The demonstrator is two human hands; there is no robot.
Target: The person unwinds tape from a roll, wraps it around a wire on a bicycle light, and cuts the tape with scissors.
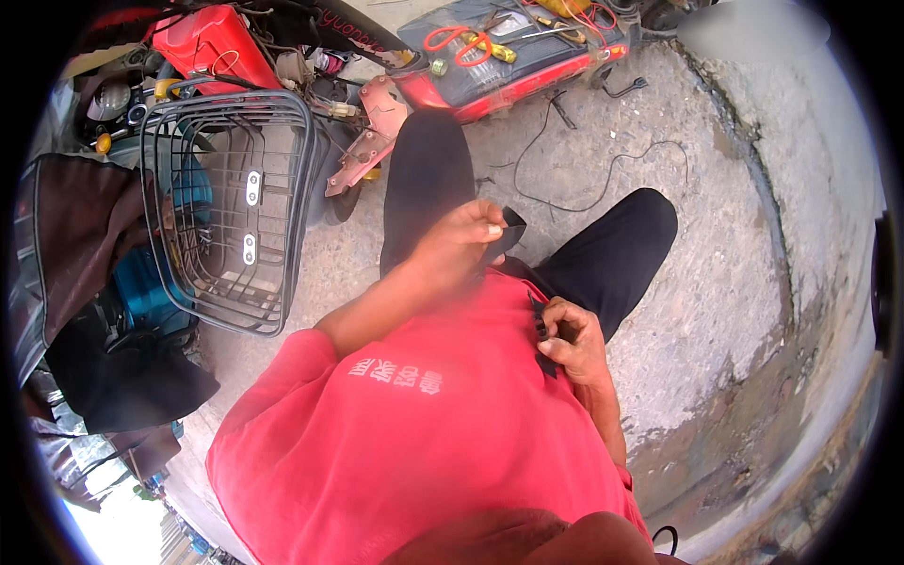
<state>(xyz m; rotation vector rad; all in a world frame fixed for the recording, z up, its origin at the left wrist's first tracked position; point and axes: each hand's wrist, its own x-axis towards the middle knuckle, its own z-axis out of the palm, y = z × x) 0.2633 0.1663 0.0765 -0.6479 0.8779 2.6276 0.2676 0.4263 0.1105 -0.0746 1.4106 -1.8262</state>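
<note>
In front of my lap, my left hand (463,237) pinches a flat black strip (512,226) that looks like tape, between thumb and fingertips. Lower and to the right, close against my red shirt, my right hand (576,347) has its thumb and fingers closed on another narrow, ragged black strip (540,325). Whether the two pieces join cannot be made out. My left forearm and the lower part of that hand are a little blurred.
A black wire basket (226,212) stands at the left, on a vehicle with a red plastic part (215,45). Beyond my knees lies a dark, red-edged panel (471,71) bearing tools and an orange-red cable loop (458,44). A thin black wire (603,193) curls across the concrete.
</note>
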